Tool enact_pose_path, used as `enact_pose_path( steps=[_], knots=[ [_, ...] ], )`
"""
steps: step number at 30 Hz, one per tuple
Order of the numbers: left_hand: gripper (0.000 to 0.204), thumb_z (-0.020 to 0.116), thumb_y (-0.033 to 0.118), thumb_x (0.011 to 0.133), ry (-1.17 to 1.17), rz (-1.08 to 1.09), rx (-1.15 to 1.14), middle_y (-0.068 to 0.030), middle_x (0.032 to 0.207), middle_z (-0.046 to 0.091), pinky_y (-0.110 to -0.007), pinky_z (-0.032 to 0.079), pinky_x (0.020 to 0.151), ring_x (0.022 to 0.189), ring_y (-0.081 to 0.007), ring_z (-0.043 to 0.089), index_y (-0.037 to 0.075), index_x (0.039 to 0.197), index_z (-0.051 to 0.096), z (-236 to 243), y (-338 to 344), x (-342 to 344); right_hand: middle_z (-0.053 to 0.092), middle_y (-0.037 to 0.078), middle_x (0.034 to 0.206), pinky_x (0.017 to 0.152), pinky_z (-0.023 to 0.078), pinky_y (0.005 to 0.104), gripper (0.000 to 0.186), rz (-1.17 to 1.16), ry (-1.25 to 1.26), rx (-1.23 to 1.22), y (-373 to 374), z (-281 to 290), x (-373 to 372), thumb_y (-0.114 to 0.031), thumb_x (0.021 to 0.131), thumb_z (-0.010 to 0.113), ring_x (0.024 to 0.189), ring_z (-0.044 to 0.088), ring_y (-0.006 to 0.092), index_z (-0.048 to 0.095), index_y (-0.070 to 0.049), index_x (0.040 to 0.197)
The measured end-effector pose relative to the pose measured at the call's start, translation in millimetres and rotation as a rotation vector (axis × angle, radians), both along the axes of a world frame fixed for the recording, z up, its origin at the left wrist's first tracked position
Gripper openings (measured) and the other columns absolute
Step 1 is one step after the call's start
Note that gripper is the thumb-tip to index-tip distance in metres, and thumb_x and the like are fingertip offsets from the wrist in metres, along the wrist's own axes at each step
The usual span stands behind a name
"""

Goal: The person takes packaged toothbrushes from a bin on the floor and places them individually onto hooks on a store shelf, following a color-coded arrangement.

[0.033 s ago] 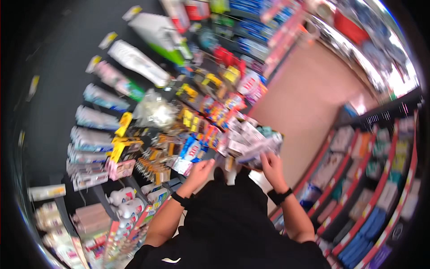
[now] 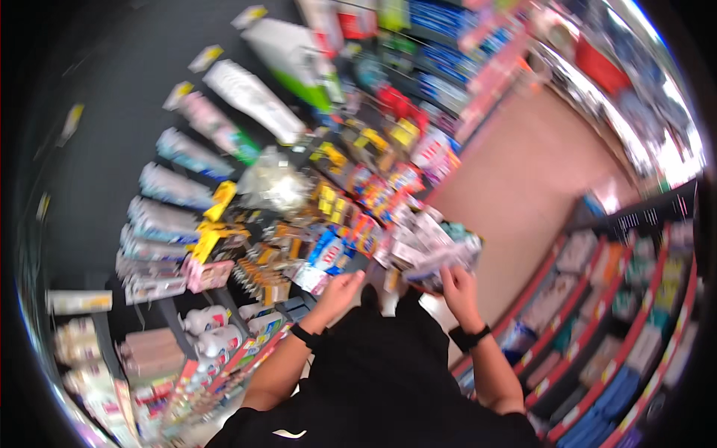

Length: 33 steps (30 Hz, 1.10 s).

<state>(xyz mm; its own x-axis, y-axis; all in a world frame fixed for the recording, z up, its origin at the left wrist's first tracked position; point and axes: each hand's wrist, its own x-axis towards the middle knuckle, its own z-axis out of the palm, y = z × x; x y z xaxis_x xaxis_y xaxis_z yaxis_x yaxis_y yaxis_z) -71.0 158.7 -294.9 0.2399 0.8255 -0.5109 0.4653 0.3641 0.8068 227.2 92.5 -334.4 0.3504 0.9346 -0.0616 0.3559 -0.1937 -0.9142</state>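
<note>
My right hand (image 2: 460,290) is closed at the near edge of a heap of packages, its fingers on a see-through plastic package (image 2: 447,257). White and pale boxes (image 2: 415,233) lie jumbled in that heap; what holds them from below is hidden. My left hand (image 2: 340,291) has its fingers curled in, and no object sticks out of it. Just beyond it, a blue and white bag (image 2: 327,252) sits among the shelf goods, apart from the fingers as far as the blur shows. Both wrists wear black bands.
Hanging packs (image 2: 254,98) line a dark display wall on the left, with white bottles (image 2: 208,321) on shelves below. Red-edged shelves (image 2: 601,358) of packaged goods curve along the right. A pinkish floor (image 2: 502,160) runs ahead between them.
The view has swung, so shelves and goods sit a little farther right and lower. Both hands have shifted slightly right in the picture. Their grips look the same.
</note>
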Motion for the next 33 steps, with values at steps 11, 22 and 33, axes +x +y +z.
enact_pose_path(
  steps=[11, 22, 33],
  knots=[
    [0.062, 0.058, 0.039, 0.106, -0.062, 0.550, 0.308, 0.0081, 0.057, 0.035, -0.030, 0.033, 0.054, 0.059, -0.0061, 0.032, 0.003, 0.057, 0.046, 73, -25, -93, 0.041, 0.003, 0.048, 0.046, 0.026, 0.0390, 0.059, 0.345, 0.001, -0.002, 56, 21, -85, -0.029, 0.108, 0.051, 0.052, 0.035, 0.0094, 0.044, 0.005, 0.060],
    [0.057, 0.055, 0.032, 0.109, -0.411, 0.922, 0.759, 0.0103, 0.061, 0.041, -0.026, 0.026, 0.053, 0.060, -0.0024, 0.032, 0.007, 0.058, 0.046, 196, -47, -245, 0.034, -0.006, 0.053, 0.048, 0.018, 0.0317, 0.056, 0.682, 0.024, 0.249, 116, 145, -233, -0.024, 0.109, 0.051, 0.054, 0.027, 0.0040, 0.036, -0.005, 0.059],
    [0.034, 0.056, 0.004, 0.099, 0.204, 1.073, 1.530, -0.0150, 0.130, 0.053, -0.033, 0.044, 0.100, 0.115, -0.0224, 0.055, 0.000, 0.132, 0.051, 281, -62, -341, 0.065, 0.011, 0.098, 0.072, 0.051, 0.0306, 0.022, 1.376, -0.087, 0.623, 124, 346, -436, -0.004, 0.089, 0.071, 0.081, 0.062, 0.0184, 0.065, 0.000, 0.110]
  ],
)
